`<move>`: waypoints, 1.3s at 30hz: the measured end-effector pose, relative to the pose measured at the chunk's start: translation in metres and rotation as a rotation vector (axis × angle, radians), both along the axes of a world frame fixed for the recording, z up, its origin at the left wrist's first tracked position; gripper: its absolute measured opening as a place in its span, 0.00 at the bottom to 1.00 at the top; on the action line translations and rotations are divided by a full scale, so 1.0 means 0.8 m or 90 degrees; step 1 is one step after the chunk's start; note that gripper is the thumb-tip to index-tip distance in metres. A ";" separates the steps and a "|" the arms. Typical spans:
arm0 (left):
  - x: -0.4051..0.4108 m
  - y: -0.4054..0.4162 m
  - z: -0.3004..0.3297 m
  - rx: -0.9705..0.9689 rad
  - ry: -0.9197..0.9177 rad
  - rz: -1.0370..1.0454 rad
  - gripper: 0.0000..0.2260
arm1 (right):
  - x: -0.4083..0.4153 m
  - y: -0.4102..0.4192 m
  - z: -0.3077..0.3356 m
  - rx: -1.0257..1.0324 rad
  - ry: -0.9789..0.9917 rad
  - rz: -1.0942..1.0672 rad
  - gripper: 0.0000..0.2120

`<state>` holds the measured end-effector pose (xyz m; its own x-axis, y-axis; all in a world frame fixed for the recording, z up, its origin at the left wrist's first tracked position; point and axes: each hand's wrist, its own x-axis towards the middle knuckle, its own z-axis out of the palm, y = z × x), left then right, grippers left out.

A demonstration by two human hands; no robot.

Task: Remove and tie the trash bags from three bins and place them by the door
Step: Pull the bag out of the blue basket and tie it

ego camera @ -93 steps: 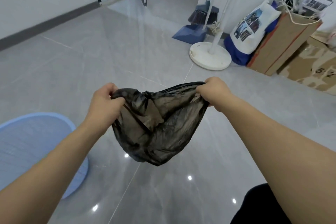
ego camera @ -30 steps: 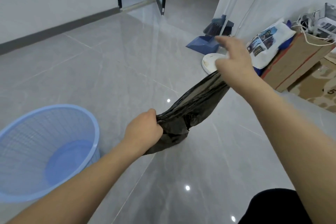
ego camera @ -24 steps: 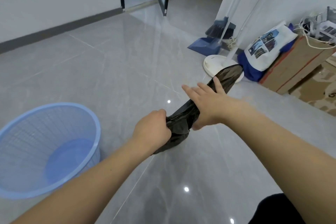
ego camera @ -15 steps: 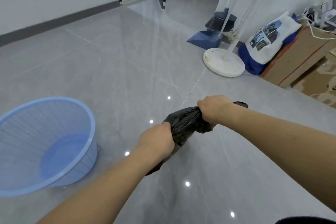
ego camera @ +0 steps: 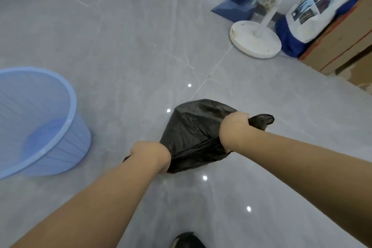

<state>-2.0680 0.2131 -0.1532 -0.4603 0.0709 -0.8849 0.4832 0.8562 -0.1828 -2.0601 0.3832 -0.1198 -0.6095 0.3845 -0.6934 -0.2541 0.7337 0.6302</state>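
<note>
A black trash bag (ego camera: 193, 127) is held above the grey tiled floor between both hands. My left hand (ego camera: 151, 155) is closed on the bag's lower left end, and a small tail of plastic sticks out behind it. My right hand (ego camera: 234, 130) grips the bag's right end, with a short twisted tip poking out past the fist. Between the two fists the bag bulges upward. The light blue mesh bin (ego camera: 38, 121) stands on the floor to the left with no bag in it.
A white fan base and pole (ego camera: 254, 39) stand at the upper right, with a blue dustpan and broom (ego camera: 237, 6) behind. A white and blue bag (ego camera: 314, 14) leans on cardboard boxes (ego camera: 342, 42). A dark shoe (ego camera: 187, 240) shows at the bottom edge.
My right hand went from open against the stretched bag to a fist on its end. Both hands dropped lower, the bag bunched up between them, and the view tilted down.
</note>
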 end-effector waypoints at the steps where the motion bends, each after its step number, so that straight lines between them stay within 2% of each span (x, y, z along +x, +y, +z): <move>1: 0.000 -0.003 -0.008 -0.002 0.002 -0.003 0.07 | -0.001 -0.002 -0.001 0.031 0.011 0.033 0.23; 4: -0.010 -0.011 -0.015 0.052 -0.020 0.064 0.08 | -0.012 -0.002 0.006 0.062 0.011 0.141 0.17; 7: -0.032 -0.016 0.005 0.223 -0.004 0.259 0.12 | -0.037 -0.003 0.030 0.116 0.002 0.169 0.15; 9: -0.046 -0.018 0.026 0.359 0.096 0.374 0.10 | -0.054 0.000 0.049 0.143 0.008 0.144 0.14; 11: -0.054 -0.024 0.041 0.473 0.271 0.421 0.06 | -0.062 0.004 0.068 0.117 0.018 0.104 0.10; 12: -0.054 -0.027 0.046 0.504 0.360 0.393 0.03 | -0.062 0.006 0.078 0.078 0.028 0.085 0.10; 14: -0.044 -0.033 0.048 0.513 0.477 0.285 0.02 | -0.061 0.011 0.092 -0.024 0.040 -0.026 0.15; 15: -0.038 -0.034 0.045 0.484 0.484 0.244 0.04 | -0.060 0.015 0.096 -0.072 0.033 -0.134 0.17; 16: -0.033 -0.035 0.045 0.428 0.434 0.221 0.07 | -0.061 0.020 0.095 -0.117 0.002 -0.243 0.20; 18: -0.025 -0.039 0.036 0.294 0.221 0.210 0.14 | -0.059 0.032 0.083 -0.188 -0.086 -0.389 0.27; 19: -0.022 -0.040 0.031 0.257 0.086 0.247 0.15 | -0.058 0.040 0.074 -0.252 -0.107 -0.437 0.25; 21: -0.016 -0.042 0.023 0.245 -0.151 0.367 0.17 | -0.052 0.056 0.052 -0.464 -0.099 -0.582 0.18; 23: -0.013 -0.046 0.015 0.294 -0.272 0.464 0.17 | -0.045 0.074 0.033 -0.683 -0.069 -0.723 0.17; 24: -0.014 -0.047 0.010 0.344 -0.283 0.505 0.16 | -0.041 0.080 0.025 -0.780 -0.050 -0.787 0.16; 26: -0.019 -0.044 0.008 0.487 -0.229 0.629 0.16 | -0.032 0.088 0.013 -0.978 0.000 -0.898 0.12; 29: -0.031 -0.034 0.015 0.730 -0.030 0.882 0.15 | -0.020 0.083 0.002 -1.268 0.022 -1.009 0.09; 30: -0.034 -0.032 0.018 0.804 0.068 0.924 0.13 | -0.016 0.077 -0.002 -1.346 0.023 -1.040 0.10; 32: -0.036 -0.028 0.025 0.886 0.332 0.851 0.12 | -0.009 0.059 -0.012 -1.435 0.066 -1.110 0.11; 34: -0.034 -0.034 0.018 0.844 0.533 0.701 0.12 | -0.004 0.043 -0.025 -1.441 0.116 -1.184 0.10; 36: -0.032 -0.043 -0.002 0.670 0.578 0.526 0.09 | 0.000 0.036 -0.038 -1.438 0.113 -1.264 0.13; 38: -0.026 -0.045 -0.015 0.430 0.508 0.292 0.07 | -0.001 0.039 -0.046 -1.428 0.127 -1.317 0.13; 39: -0.025 -0.044 -0.020 0.369 0.484 0.213 0.06 | -0.003 0.043 -0.048 -1.417 0.153 -1.330 0.13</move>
<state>-2.0880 0.1778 -0.1689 -0.9624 0.1599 -0.2194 0.1300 0.9809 0.1445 -2.0626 0.4178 -0.1585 -0.7496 -0.2420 -0.6161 0.5691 -0.7109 -0.4132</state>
